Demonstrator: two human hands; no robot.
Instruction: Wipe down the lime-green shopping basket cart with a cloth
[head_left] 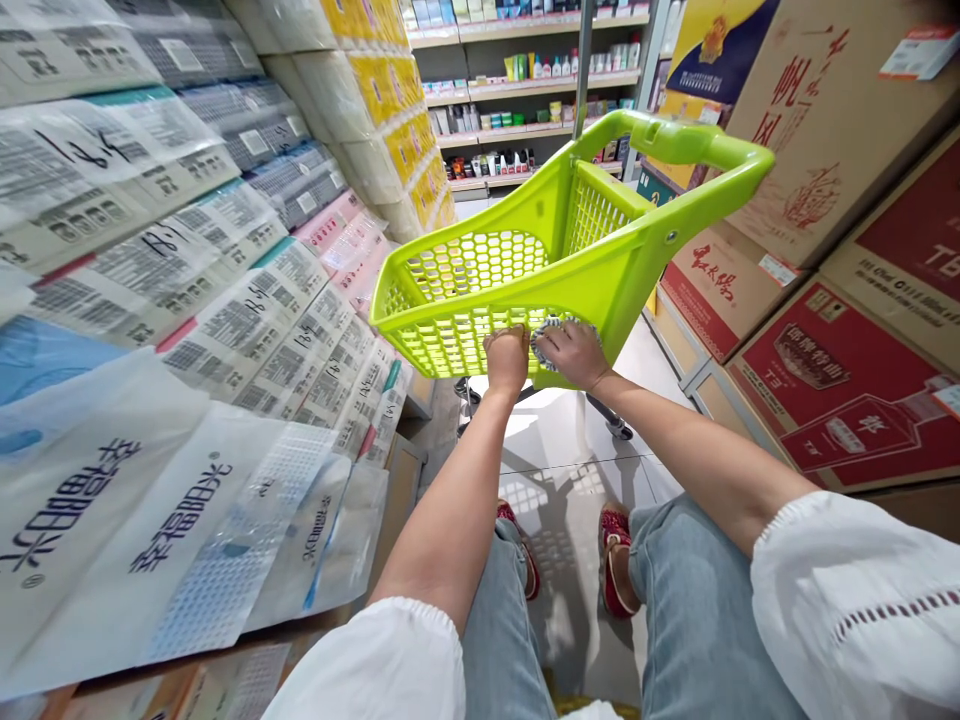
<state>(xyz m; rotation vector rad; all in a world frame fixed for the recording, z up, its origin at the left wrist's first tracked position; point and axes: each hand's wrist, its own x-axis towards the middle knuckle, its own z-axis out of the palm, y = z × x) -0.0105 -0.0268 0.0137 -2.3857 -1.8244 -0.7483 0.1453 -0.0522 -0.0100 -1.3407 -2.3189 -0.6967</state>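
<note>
One green shopping cart (613,278), one striped cloth (541,328), two hands and two red shoes (616,580) are seen. Two wheels (619,430) can be made out beneath the cart; any others are hidden or unclear.

The cloth is grasped under the bent fingers of the right hand (576,352) and pressed to the cart's near side panel, low down; its visible edge is exposed at 9 to 11 o'clock of that hand. The left hand (508,360) is set just beside it, at 9 o'clock of the cloth, with its fingers curled against the mesh; whether the mesh is gripped cannot be told.

The cart is placed directly before both hands. Its long axis is laid from 8 o'clock to 2 o'clock, with the handle (720,165) pointed to 2 and the basket's far end to 8. The cloth is bunched, so its long axis cannot be told.

Stacked packs (259,300) are ranged at 9 o'clock, cartons (795,120) at 2 to 3, and stocked shelving (536,90) at 12.
</note>
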